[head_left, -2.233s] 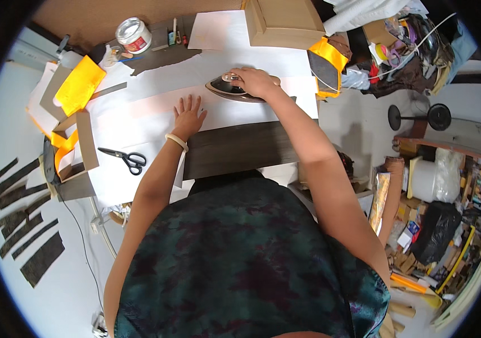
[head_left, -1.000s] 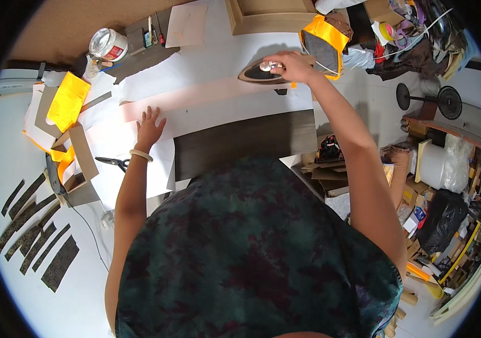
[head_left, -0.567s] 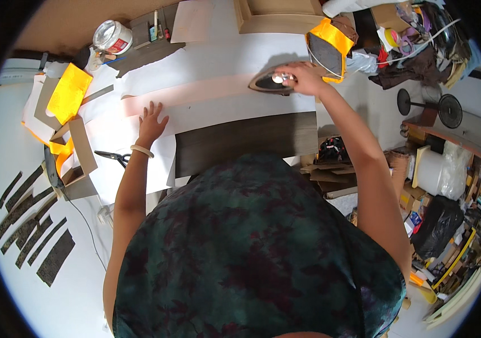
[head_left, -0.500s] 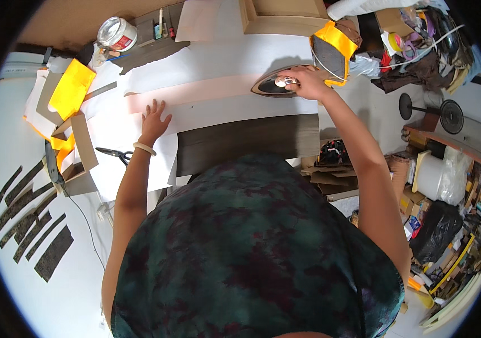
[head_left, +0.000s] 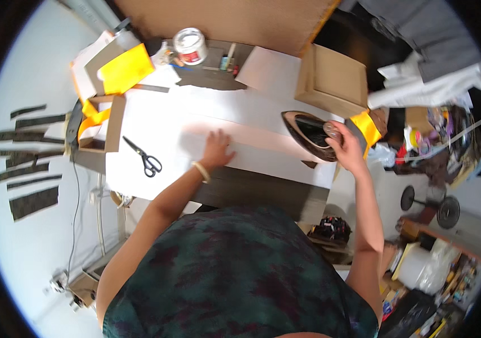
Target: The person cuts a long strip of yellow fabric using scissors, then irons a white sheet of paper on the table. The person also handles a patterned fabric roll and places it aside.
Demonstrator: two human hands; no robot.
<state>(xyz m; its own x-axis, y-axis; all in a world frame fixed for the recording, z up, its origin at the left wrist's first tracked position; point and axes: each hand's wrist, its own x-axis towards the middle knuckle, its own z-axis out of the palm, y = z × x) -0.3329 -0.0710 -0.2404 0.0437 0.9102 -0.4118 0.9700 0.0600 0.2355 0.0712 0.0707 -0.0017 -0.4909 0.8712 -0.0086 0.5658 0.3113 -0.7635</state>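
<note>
My right hand (head_left: pixel 346 147) is wrapped round the handle of a dark clothes iron (head_left: pixel 303 130) at the right end of the work table. The iron's pointed tip faces the far left; whether its plate touches the surface I cannot tell. Under and beside it runs a long pale pink strip (head_left: pixel 257 134) on white sheet material (head_left: pixel 285 172). My left hand (head_left: pixel 218 147) lies with fingers spread near the strip's left part, holding nothing. Black-handled scissors (head_left: pixel 146 159) rest on the white sheet left of that hand.
A cardboard box (head_left: pixel 332 79) stands at the far right of the table, a white tub (head_left: pixel 190 46) at the back. An open carton (head_left: pixel 113 124) with orange-yellow material sits at the left. Dark strips (head_left: pixel 34 135) hang on the pale surface further left. Clutter fills the right side.
My view has turned, so the table appears tilted and shifted. The iron has swung at an angle to the strip near its right end. My left hand stays by the strip's left part.
</note>
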